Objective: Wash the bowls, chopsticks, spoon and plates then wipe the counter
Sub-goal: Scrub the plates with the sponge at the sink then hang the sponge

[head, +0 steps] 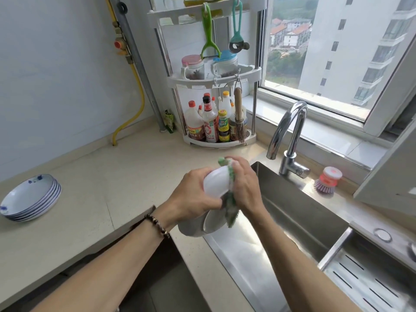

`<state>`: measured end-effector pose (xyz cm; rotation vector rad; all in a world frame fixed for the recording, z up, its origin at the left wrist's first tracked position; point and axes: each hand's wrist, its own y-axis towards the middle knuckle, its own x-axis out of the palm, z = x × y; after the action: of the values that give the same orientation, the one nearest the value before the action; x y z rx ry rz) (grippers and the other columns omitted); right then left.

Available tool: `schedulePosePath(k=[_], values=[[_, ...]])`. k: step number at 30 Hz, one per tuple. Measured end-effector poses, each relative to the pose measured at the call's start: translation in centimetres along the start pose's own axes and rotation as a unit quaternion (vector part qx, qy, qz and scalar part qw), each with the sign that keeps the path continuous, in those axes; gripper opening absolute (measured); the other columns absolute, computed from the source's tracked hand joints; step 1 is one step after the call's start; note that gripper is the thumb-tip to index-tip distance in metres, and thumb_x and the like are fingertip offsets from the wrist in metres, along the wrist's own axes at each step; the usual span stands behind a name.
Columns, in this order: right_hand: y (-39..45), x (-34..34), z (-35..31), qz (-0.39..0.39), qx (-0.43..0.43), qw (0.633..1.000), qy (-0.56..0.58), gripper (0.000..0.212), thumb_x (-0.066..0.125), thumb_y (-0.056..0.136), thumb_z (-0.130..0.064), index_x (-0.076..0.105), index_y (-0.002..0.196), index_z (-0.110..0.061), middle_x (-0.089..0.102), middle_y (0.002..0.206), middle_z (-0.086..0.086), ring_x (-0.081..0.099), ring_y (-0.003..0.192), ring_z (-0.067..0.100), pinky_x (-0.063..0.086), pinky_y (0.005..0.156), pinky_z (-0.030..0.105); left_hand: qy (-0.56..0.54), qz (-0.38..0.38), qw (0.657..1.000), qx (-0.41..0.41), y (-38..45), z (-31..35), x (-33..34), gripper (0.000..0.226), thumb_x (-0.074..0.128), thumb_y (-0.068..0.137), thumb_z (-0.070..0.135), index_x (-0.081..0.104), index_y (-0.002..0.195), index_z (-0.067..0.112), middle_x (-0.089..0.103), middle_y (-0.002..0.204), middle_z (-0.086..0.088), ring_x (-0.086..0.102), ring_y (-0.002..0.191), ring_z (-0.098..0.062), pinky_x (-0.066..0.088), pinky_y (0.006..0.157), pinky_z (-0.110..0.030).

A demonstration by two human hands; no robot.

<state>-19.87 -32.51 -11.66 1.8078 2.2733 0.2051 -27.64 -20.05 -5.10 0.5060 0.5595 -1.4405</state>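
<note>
My left hand [193, 194] grips a white bowl [216, 182] by its side, held above the left edge of the steel sink [299, 212]. My right hand [244, 188] presses a green and white cloth [230, 199] against the bowl's mouth, fingers curled round the cloth. Below the hands another white bowl [200, 226] sits tilted at the sink's left rim. A stack of several blue-patterned plates [31, 197] rests on the beige counter [112, 188] at the far left. Chopsticks and spoon are out of sight.
A chrome faucet [290, 136] arches over the sink's far side, with a pink dish brush [327, 180] beside it. A corner rack [216, 122] of sauce bottles and jars stands at the back. A drain tray [369, 278] fills the sink's right part.
</note>
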Motion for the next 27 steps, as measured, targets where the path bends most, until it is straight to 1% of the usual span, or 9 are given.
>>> schedulePosePath(k=[2,5,7,10,14,18,22,23,27], values=[[0.0,-0.5,0.4,0.02,0.059,0.998,0.028,0.041,0.032,0.096,-0.046,0.063,0.112,-0.025,0.063,0.124,0.005,0.058,0.117,0.024,0.046,0.103,0.049,-0.015,0.015,1.0,-0.002,-0.1,0.1,-0.1,0.043,0.087,0.063,0.008,0.062,0.094,0.025,0.067,0.094,0.0,0.067,0.083,-0.016,0.05,0.059,-0.019],[-1.7,1.0,-0.8,-0.019,-0.038,0.998,-0.053,0.049,0.03,0.101,-0.037,0.046,0.145,-0.024,0.034,0.158,-0.003,0.024,0.149,0.01,0.014,0.124,0.033,-0.027,0.068,0.997,-0.015,0.3,0.3,0.0,0.034,0.082,0.055,0.019,0.062,0.083,0.024,0.068,0.084,0.003,0.067,0.075,-0.016,0.051,0.058,-0.022],[-1.7,1.1,-0.4,-0.037,-0.036,0.998,-0.046,0.048,0.028,0.102,-0.04,0.036,0.148,-0.034,0.027,0.162,-0.007,0.015,0.152,0.007,0.005,0.126,0.038,-0.008,0.071,0.997,-0.017,0.2,0.3,0.1,0.034,0.085,0.06,0.016,0.06,0.083,0.024,0.067,0.083,0.004,0.067,0.075,-0.017,0.051,0.057,-0.021],[-0.5,-0.3,0.2,0.0,0.062,0.998,0.013,0.055,0.024,0.098,-0.047,0.041,0.147,-0.03,0.039,0.156,0.001,0.032,0.146,0.015,0.018,0.124,0.048,-0.006,0.057,0.998,-0.003,-0.2,0.4,-0.1,0.039,0.086,0.067,0.008,0.061,0.092,0.025,0.066,0.09,0.005,0.065,0.08,-0.013,0.05,0.057,-0.016],[-1.9,1.1,-1.1,-0.04,-0.084,0.994,-0.057,0.047,0.033,0.101,-0.035,0.049,0.144,-0.022,0.031,0.152,-0.016,0.023,0.148,0.005,0.014,0.125,0.032,0.004,0.077,0.997,-0.009,0.3,0.4,0.0,0.034,0.086,0.064,0.013,0.061,0.086,0.023,0.068,0.084,0.003,0.067,0.078,-0.019,0.057,0.062,-0.03],[-0.6,0.2,-0.4,-0.023,0.006,1.0,0.008,0.042,0.032,0.098,-0.037,0.055,0.132,-0.029,0.042,0.144,-0.013,0.037,0.138,0.005,0.025,0.122,0.042,0.025,0.046,0.999,0.001,-0.2,0.2,0.4,0.042,0.088,0.067,0.015,0.064,0.101,0.017,0.066,0.094,0.003,0.067,0.083,-0.016,0.059,0.065,-0.029],[-1.0,0.6,-0.9,-0.062,-0.135,0.984,-0.094,0.042,0.035,0.101,-0.033,0.062,0.128,-0.017,0.048,0.143,-0.004,0.038,0.138,0.009,0.027,0.117,0.031,0.011,0.05,0.999,-0.005,0.1,0.0,0.7,0.041,0.09,0.063,0.015,0.064,0.094,0.017,0.069,0.091,0.001,0.069,0.082,-0.018,0.06,0.07,-0.041],[-1.0,0.4,-0.9,-0.06,-0.128,0.986,-0.089,0.042,0.035,0.101,-0.034,0.063,0.128,-0.016,0.051,0.137,-0.005,0.042,0.134,0.008,0.031,0.114,0.031,0.007,0.045,0.999,-0.003,0.0,0.0,0.7,0.041,0.09,0.063,0.014,0.064,0.094,0.017,0.069,0.091,0.0,0.069,0.082,-0.018,0.06,0.069,-0.04],[0.5,-1.9,-0.4,0.05,0.111,0.991,0.051,0.039,0.038,0.097,-0.036,0.067,0.101,-0.011,0.067,0.105,0.004,0.062,0.099,0.02,0.049,0.087,0.042,-0.066,0.045,0.997,0.023,-0.5,0.9,-0.1,0.045,0.087,0.067,0.002,0.065,0.103,0.02,0.069,0.096,0.0,0.068,0.085,-0.016,0.054,0.063,-0.02]])
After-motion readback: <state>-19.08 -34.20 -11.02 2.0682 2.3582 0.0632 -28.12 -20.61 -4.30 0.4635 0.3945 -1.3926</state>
